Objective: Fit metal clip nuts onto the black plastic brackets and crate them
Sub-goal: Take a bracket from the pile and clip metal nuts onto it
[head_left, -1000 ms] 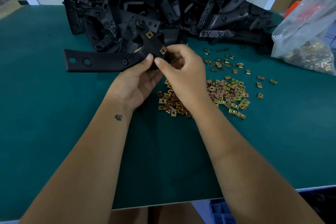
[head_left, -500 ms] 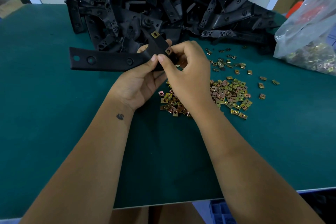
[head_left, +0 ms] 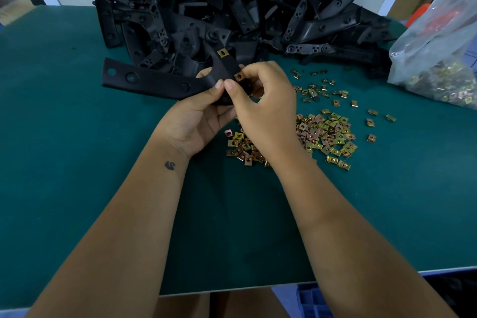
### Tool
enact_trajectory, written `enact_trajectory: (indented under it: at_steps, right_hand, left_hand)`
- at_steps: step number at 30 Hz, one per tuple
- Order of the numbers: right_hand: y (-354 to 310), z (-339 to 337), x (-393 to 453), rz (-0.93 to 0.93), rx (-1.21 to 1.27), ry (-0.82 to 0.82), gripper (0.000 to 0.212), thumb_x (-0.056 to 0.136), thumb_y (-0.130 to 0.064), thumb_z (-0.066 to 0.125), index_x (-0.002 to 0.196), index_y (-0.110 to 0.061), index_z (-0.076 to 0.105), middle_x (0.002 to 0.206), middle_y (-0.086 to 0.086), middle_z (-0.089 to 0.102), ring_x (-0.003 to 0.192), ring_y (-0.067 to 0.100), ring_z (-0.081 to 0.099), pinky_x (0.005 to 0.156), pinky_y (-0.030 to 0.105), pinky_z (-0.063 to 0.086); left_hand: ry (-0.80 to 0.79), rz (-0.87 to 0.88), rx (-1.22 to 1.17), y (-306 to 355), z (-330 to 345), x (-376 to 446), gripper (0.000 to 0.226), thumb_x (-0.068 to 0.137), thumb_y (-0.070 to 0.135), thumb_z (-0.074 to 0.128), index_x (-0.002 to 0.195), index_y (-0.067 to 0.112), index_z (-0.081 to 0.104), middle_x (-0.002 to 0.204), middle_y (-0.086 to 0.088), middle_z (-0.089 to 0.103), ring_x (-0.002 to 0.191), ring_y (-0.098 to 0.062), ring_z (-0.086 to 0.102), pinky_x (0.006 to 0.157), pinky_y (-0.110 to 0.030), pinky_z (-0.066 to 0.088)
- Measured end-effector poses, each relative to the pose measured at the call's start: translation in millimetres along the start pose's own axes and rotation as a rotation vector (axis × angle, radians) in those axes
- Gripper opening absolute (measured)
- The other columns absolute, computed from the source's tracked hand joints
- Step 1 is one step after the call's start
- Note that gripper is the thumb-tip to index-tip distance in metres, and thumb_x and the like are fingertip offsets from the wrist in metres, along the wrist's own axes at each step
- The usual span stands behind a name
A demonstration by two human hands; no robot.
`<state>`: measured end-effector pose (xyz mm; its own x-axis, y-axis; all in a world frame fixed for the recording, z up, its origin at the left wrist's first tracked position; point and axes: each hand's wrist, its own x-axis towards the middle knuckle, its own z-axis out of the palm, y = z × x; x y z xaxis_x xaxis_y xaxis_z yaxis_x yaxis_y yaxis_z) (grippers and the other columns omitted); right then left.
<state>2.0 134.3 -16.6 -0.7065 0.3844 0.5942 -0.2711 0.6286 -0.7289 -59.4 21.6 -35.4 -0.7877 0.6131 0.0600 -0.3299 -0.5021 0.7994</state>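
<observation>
Black plastic bracket (head_left: 154, 82) held mid-frame: left hand (head_left: 198, 116) grips it, right hand (head_left: 263, 103) pinches brass-coloured clip nut (head_left: 239, 76) onto tab. One nut (head_left: 222, 53) seated. Big unfitted bracket heap (head_left: 245, 8) upper centre; loose nuts (head_left: 325, 134) on green bench (head_left: 64, 162). Blue crate (head_left: 313, 301) bottom edge, contents unseen.

Both bare forearms reaching forward, converging mid-frame, left hand (head_left: 198, 119) palm-up with thumb on top — fingers curled round the bracket (head_left: 154, 82), right hand (head_left: 265, 106) just beside it, knuckles up, fingers (head_left: 231, 85) bent and pinching the bracket's near end, thumbs nearly touching
</observation>
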Motion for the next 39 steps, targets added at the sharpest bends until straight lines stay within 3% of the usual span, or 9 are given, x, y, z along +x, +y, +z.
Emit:
enact_trajectory:
  at_steps: [8, 13, 15, 18, 23, 31, 35, 37, 39]
  right_hand:
    - [-0.8, 0.8, -0.7, 0.027, -0.029, -0.014, 0.018, 0.087, -0.023, 0.071, 0.095, -0.007, 0.068, 0.093, -0.002, 0.061, 0.088, 0.010, 0.057, 0.078, 0.025, 0.048]
    - [-4.5, -0.2, -0.5, 0.183, 0.230, -0.101, 0.027, 0.096, -0.027, 0.058, 0.085, -0.004, 0.066, 0.078, 0.008, 0.059, 0.070, 0.005, 0.052, 0.064, 0.017, 0.041]
    - [-5.7, -1.8, 0.2, 0.230, 0.356, -0.052, 0.032, 0.098, -0.023, 0.051, 0.084, 0.002, 0.065, 0.081, 0.022, 0.060, 0.070, 0.012, 0.051, 0.063, 0.022, 0.041]
    - [-7.4, -3.0, 1.5, 0.270, 0.403, -0.031, 0.022, 0.097, -0.014, 0.052, 0.083, -0.007, 0.067, 0.082, 0.015, 0.065, 0.072, 0.013, 0.054, 0.065, 0.020, 0.045]
    - [-5.5, -4.3, 6.0, 0.294, 0.448, -0.105, 0.018, 0.091, -0.004, 0.061, 0.081, -0.018, 0.068, 0.074, -0.010, 0.065, 0.071, 0.003, 0.059, 0.068, 0.021, 0.050]
    - [-6.0, -5.4, 7.6, 0.424, 0.702, -0.244, 0.013, 0.091, -0.003, 0.062, 0.081, -0.009, 0.067, 0.073, 0.002, 0.061, 0.066, 0.012, 0.055, 0.067, 0.027, 0.046]
    - [-6.5, -5.0, 6.1, 0.418, 0.703, -0.284, 0.017, 0.091, -0.003, 0.062, 0.077, -0.012, 0.067, 0.071, -0.001, 0.062, 0.065, 0.009, 0.056, 0.067, 0.025, 0.047]
    - [-7.3, -3.7, 4.4, 0.392, 0.695, -0.313, 0.019, 0.091, -0.002, 0.063, 0.076, -0.012, 0.067, 0.068, -0.004, 0.064, 0.064, 0.006, 0.057, 0.064, 0.021, 0.048]
    - [-7.5, -3.0, 3.9, 0.379, 0.690, -0.314, 0.021, 0.091, -0.002, 0.063, 0.074, -0.013, 0.067, 0.066, -0.007, 0.064, 0.062, 0.004, 0.058, 0.061, 0.019, 0.049]
  left_hand:
    - [0.085, -0.061, -0.009, 2.5, 4.1, -1.6, 0.023, 0.087, 0.021, 0.060, 0.106, 0.011, 0.067, 0.095, -0.002, 0.074, 0.082, -0.013, 0.069, 0.081, -0.026, 0.056]
    - [0.222, -0.097, -0.140, 5.2, 5.3, -0.8, 0.017, 0.088, 0.024, 0.058, 0.098, 0.013, 0.066, 0.084, 0.000, 0.064, 0.061, -0.009, 0.047, 0.046, -0.014, 0.033]
    - [0.227, -0.095, -0.132, 5.5, 6.4, -2.1, 0.015, 0.087, 0.025, 0.057, 0.087, 0.014, 0.067, 0.077, 0.002, 0.059, 0.052, -0.008, 0.040, 0.042, -0.014, 0.026]
    - [0.211, -0.090, -0.133, 6.1, 6.7, -4.5, 0.021, 0.083, 0.030, 0.059, 0.074, 0.015, 0.071, 0.074, 0.001, 0.059, 0.044, -0.008, 0.039, 0.042, -0.016, 0.022]
    - [0.173, -0.063, -0.109, 6.5, 7.2, -6.7, 0.025, 0.085, 0.038, 0.062, 0.072, 0.020, 0.073, 0.067, 0.004, 0.060, 0.043, -0.005, 0.046, 0.038, -0.015, 0.032]
    - [0.151, -0.048, -0.055, 6.8, 5.6, -6.5, 0.035, 0.091, 0.041, 0.059, 0.067, 0.022, 0.076, 0.063, 0.008, 0.062, 0.046, -0.002, 0.054, 0.039, -0.014, 0.039]
    - [0.280, -0.083, -0.019, 7.0, 8.7, -4.4, 0.026, 0.076, 0.042, 0.070, 0.062, 0.020, 0.075, 0.064, 0.005, 0.063, 0.052, -0.005, 0.056, 0.044, -0.015, 0.042]
    - [0.357, -0.103, -0.064, 6.8, 11.0, -4.0, 0.026, 0.064, 0.038, 0.072, 0.074, 0.014, 0.073, 0.073, 0.001, 0.063, 0.061, -0.010, 0.058, 0.055, -0.019, 0.044]
    - [0.406, -0.097, -0.099, 6.1, 11.7, -2.7, 0.053, 0.062, 0.036, 0.072, 0.106, 0.009, 0.061, 0.087, -0.003, 0.060, 0.070, -0.013, 0.057, 0.060, -0.022, 0.045]
